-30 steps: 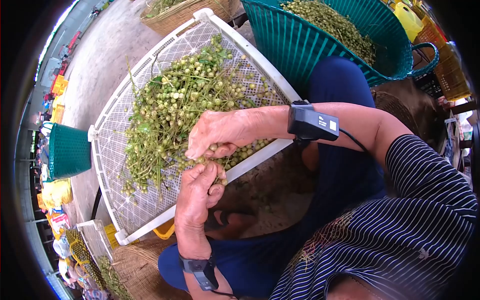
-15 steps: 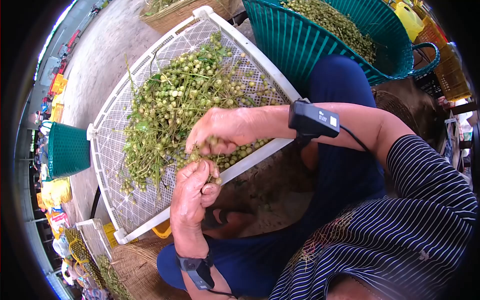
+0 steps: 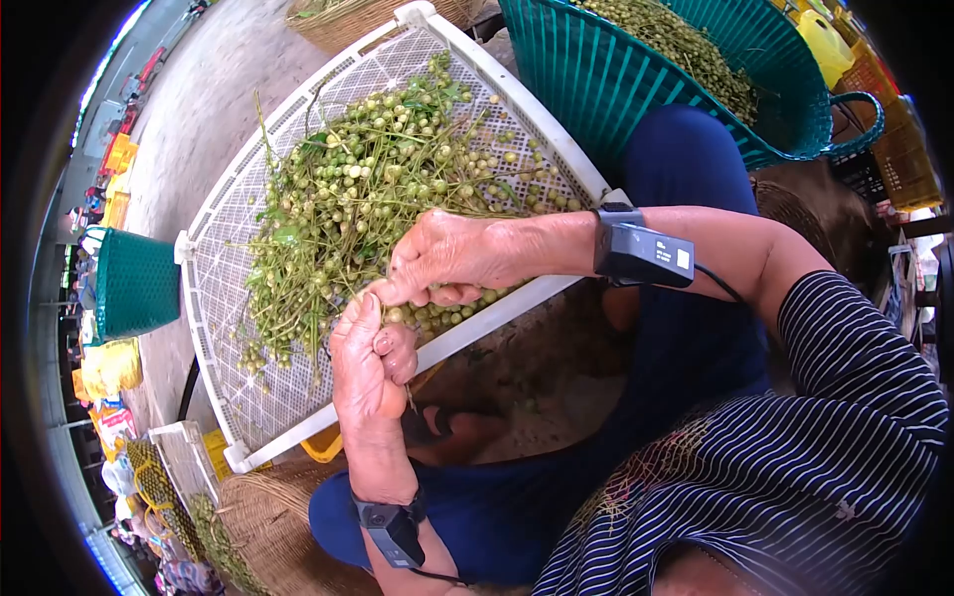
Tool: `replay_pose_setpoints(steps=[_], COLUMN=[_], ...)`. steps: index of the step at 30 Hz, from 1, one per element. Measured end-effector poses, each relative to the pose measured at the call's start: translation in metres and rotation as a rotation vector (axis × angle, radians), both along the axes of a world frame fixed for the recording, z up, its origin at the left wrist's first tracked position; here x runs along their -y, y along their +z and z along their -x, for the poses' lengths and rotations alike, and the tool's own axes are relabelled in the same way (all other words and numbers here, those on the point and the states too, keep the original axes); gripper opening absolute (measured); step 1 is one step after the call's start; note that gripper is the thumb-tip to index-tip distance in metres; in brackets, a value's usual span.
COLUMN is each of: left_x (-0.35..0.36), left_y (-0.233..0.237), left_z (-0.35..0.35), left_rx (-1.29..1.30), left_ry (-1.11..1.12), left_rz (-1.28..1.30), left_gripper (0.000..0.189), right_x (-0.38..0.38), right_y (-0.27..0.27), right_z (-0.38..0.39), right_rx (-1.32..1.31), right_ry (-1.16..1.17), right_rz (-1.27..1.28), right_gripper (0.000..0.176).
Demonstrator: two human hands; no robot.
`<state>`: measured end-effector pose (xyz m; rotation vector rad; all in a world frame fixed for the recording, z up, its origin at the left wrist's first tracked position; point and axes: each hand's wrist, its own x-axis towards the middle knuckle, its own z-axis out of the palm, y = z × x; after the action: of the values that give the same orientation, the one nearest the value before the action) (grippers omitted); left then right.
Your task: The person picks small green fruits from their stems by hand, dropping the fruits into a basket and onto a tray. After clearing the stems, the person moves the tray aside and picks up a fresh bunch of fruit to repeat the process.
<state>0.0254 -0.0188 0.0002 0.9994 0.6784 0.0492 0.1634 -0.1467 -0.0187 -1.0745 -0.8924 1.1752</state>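
My left hand (image 3: 373, 348) is closed at the near edge of a white mesh tray (image 3: 283, 437), fingers curled in. A thin fruit stem (image 3: 410, 398) pokes out below its fist. My right hand (image 3: 442, 260) is closed too, thumb and forefinger pinched against the left thumb tip; what lies in that pinch is hidden. Under and beyond both hands spreads a heap of small round green fruits (image 3: 363, 169) on stems, with a few leaves. Loose fruits (image 3: 447, 316) lie beneath my right hand.
A green woven basket (image 3: 586, 89) of similar fruit stands beyond my right knee. Another green basket (image 3: 139, 283) is at the left. Wicker baskets sit at the top (image 3: 383, 25) and lower left (image 3: 268, 517). Yellow crates (image 3: 909, 169) stand far right.
The right hand has drawn in to meet the left thumb, and its fingers have closed tighter. Fruits that showed between the hands no longer show there. The view has shifted slightly.
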Motion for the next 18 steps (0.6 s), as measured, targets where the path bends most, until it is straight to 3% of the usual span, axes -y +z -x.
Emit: replay_pose_setpoints(steps=[2, 4, 9, 11, 12, 14, 18], left_x=[0.003, 0.004, 0.010, 0.005, 0.004, 0.006, 0.006], left_y=[0.002, 0.000, -0.005, -0.006, -0.006, -0.005, -0.006], left_z=[-0.004, -0.005, -0.009, -0.006, -0.005, -0.007, -0.005], left_rx=[0.018, 0.037, 0.049, 0.087, 0.124, 0.096, 0.134], left_ry=[0.026, 0.054, 0.075, 0.038, 0.006, 0.021, 0.046], left_rz=[-0.005, -0.010, -0.104, -0.065, -0.025, -0.054, -0.092], left_gripper=[0.020, 0.022, 0.028, 0.029, 0.030, 0.029, 0.029], right_x=[-0.009, -0.012, -0.011, -0.011, -0.011, -0.012, -0.011], right_y=[-0.009, -0.008, -0.010, -0.026, -0.029, -0.036, -0.034], right_z=[0.007, 0.016, 0.016, 0.011, 0.011, 0.016, 0.019], right_rx=[-0.073, -0.073, -0.013, -0.120, -0.115, -0.372, -0.222], right_ry=[-0.007, -0.095, -0.177, -0.127, -0.132, -0.142, -0.124], right_rz=[-0.036, 0.193, 0.241, -0.103, -0.103, 0.107, 0.200], right_gripper=[0.023, 0.022, 0.019, 0.016, 0.016, 0.016, 0.023])
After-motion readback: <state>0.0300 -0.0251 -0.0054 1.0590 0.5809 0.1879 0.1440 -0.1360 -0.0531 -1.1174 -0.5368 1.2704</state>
